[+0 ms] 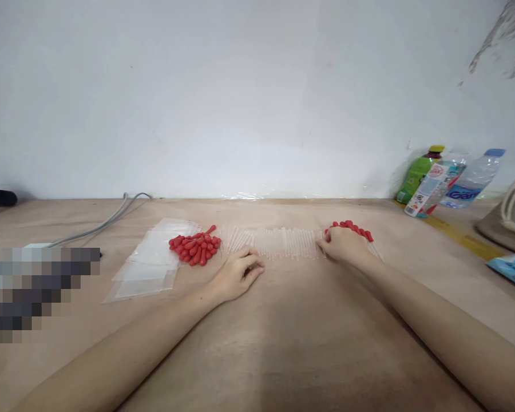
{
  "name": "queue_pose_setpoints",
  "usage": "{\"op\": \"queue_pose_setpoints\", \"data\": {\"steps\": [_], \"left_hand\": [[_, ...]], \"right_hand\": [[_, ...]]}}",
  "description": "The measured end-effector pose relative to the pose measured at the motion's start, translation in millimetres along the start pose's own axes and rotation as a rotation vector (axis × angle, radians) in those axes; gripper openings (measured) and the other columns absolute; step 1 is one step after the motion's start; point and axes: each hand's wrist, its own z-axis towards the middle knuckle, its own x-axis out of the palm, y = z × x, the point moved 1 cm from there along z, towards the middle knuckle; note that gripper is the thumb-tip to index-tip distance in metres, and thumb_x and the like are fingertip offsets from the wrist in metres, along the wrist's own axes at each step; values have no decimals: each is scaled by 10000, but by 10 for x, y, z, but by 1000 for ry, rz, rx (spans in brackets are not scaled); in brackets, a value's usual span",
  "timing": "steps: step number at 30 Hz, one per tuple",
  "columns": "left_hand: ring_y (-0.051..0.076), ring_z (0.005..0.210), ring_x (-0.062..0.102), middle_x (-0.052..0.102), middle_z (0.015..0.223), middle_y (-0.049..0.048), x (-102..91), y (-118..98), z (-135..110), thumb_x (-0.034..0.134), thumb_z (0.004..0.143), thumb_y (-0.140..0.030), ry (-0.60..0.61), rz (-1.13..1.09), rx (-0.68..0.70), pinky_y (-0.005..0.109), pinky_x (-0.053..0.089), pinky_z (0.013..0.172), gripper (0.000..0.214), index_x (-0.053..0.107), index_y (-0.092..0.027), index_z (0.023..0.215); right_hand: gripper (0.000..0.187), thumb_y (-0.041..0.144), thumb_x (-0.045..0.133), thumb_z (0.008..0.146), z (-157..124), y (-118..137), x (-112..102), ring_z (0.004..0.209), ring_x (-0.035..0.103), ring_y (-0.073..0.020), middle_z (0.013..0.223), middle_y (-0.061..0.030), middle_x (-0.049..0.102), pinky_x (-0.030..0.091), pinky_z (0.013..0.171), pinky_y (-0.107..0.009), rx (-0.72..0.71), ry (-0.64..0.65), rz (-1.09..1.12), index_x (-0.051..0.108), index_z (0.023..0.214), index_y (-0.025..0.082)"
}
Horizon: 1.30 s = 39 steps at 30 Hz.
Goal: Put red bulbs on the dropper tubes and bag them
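Observation:
Thin clear dropper tubes [283, 243] lie side by side in a row across the middle of the table. My left hand [239, 273] rests at the row's left part, fingers loosely curved and thumb apart, with nothing seen in it. A heap of red rubber bulbs [195, 249] lies to its left, partly on a stack of clear plastic bags [150, 257]. At the row's right end my right hand [345, 245] pinches a thin clear tube, mostly covered by the fingers. Behind that hand lie droppers with red bulbs [349, 224] fitted, their clear stems partly hidden.
Bottles, one green [418, 174] and one with a blue cap [472, 183], stand by the wall at right. A blue packet [512, 269] and a beige bag [506, 217] lie nearer. Grey cable [98, 224] runs along the left, beside a blurred-out patch.

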Motion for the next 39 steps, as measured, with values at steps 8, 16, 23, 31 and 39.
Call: {"op": "queue_pose_setpoints", "data": {"steps": [8, 16, 23, 31, 39], "left_hand": [[154, 836, 508, 524, 899, 40, -12, 45, 11, 473, 797, -183, -165, 140, -72, 287, 420, 753, 100, 570, -182, 822], [220, 813, 531, 579, 798, 65, -689, 539, 233, 479, 756, -282, -188, 523, -352, 331, 401, 756, 174, 611, -169, 768], [214, 669, 584, 630, 669, 47, -926, 1130, 498, 589, 609, -345, 54, 519, -698, 260, 406, 575, 211, 628, -182, 736], [220, 569, 569, 542, 442, 26, -853, 1215, 641, 651, 500, -289, 44, 502, -787, 270, 392, 555, 170, 529, -174, 471], [134, 677, 570, 588, 751, 29, -758, 711, 565, 421, 804, -371, -287, 124, -407, 246, 427, 630, 259, 445, -155, 945]], "right_hand": [[268, 259, 377, 787, -70, 91, 118, 684, 574, -236, 759, -136, 603, 351, 574, -310, -37, -109, -125, 591, 783, 98], [260, 256, 314, 869, -233, 249, 206, 696, 528, -194, 722, -93, 590, 306, 690, -331, -439, -587, -3, 517, 778, 120], [164, 224, 376, 853, -392, 408, 248, 736, 538, -181, 785, -70, 596, 401, 662, -303, -825, -428, 401, 518, 905, 162], [254, 214, 358, 861, -350, 374, 290, 739, 518, -179, 801, -83, 550, 430, 667, -320, -838, -439, 447, 543, 1027, 164], [213, 197, 383, 847, -363, 383, 273, 791, 525, -169, 863, -78, 572, 397, 711, -316, -850, -413, 454, 558, 964, 165]]}}
